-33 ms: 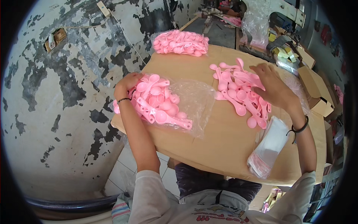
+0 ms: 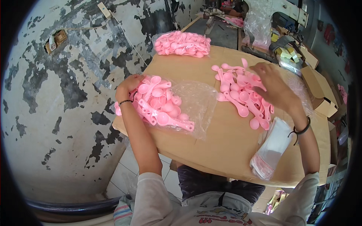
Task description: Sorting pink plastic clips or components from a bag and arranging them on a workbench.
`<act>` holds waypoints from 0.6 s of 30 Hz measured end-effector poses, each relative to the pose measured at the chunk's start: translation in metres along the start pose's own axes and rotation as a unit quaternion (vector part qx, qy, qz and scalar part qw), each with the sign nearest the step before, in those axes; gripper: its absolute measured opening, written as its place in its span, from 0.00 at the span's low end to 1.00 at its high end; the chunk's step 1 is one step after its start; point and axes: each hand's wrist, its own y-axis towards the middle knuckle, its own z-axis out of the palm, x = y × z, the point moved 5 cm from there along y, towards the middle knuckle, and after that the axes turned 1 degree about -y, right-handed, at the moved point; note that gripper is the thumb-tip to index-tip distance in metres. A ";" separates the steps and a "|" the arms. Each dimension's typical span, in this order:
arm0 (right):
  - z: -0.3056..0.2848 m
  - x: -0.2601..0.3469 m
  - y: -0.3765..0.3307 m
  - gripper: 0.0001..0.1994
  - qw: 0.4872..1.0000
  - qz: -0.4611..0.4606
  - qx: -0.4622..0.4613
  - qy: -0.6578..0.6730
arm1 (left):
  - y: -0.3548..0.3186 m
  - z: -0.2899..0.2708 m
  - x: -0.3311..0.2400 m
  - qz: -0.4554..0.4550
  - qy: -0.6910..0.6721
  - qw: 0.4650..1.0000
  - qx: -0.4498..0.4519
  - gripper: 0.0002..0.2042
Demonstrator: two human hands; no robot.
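Observation:
My left hand (image 2: pixel 130 83) rests against the far left side of a heap of pink measuring spoons (image 2: pixel 158 100), its fingers stretched along the edge and partly hidden. This heap lies on and partly in a clear plastic bag (image 2: pixel 200 103), whose flat part spreads to the right. Over a second, loose pile of pink measuring spoons (image 2: pixel 235 88) hovers my right hand (image 2: pixel 274 87). Its thumb and fingers are spread apart at the pile's right side, and I see nothing held in them. Whether the fingertips touch the spoons is hard to tell.
A filled clear bag of pink spoons (image 2: pixel 183 43) lies at the table's far edge. Flat clear bags (image 2: pixel 271 148) are stacked near right on the brown-covered table (image 2: pixel 215 150). An open cardboard box (image 2: pixel 320 92) stands to the right. A peeling wall (image 2: pixel 75 83) borders the left.
My right hand has shifted slightly up and to the left over the loose pile. A spoon at the pile's top has moved a little. My left hand stays in place.

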 end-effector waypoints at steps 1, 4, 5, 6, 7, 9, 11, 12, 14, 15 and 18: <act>-0.002 0.009 0.005 0.17 0.997 -0.035 -0.041 -0.061 | -0.001 -0.003 0.001 0.005 -0.001 1.000 -0.023 0.24; 0.064 0.033 0.000 0.12 0.976 -0.097 0.102 0.169 | -0.013 0.006 -0.025 -0.010 0.026 1.000 -0.007 0.24; 0.088 0.049 0.003 0.10 0.972 -0.141 0.084 0.166 | -0.012 0.003 -0.022 -0.013 0.032 0.999 -0.009 0.24; 0.106 0.069 0.006 0.09 0.969 -0.180 0.064 0.157 | -0.006 0.004 -0.018 -0.011 0.023 1.000 0.002 0.25; 0.133 0.076 0.011 0.10 0.963 -0.211 0.075 0.149 | -0.003 0.003 -0.014 -0.013 0.017 1.000 0.011 0.25; 0.160 0.095 0.021 0.11 0.956 -0.242 0.083 0.144 | 0.001 0.004 -0.004 -0.004 0.002 1.000 0.002 0.24; 0.175 0.104 0.033 0.19 0.969 -0.196 0.123 0.089 | -0.002 0.001 -0.004 0.005 -0.017 1.000 -0.009 0.24; 0.182 0.104 0.033 0.19 0.969 -0.196 0.120 0.089 | -0.002 0.002 -0.004 0.010 -0.012 1.000 -0.012 0.24; 0.182 0.105 0.033 0.19 0.970 -0.223 0.010 0.100 | -0.006 0.002 -0.008 0.012 -0.011 1.000 -0.017 0.24; 0.184 0.100 0.032 0.19 0.969 -0.225 0.012 0.099 | -0.007 0.002 -0.009 0.009 -0.019 1.000 -0.011 0.24; 0.160 0.093 0.020 0.16 0.950 -0.271 -0.068 0.141 | -0.007 -0.001 -0.002 0.003 -0.042 0.999 0.002 0.24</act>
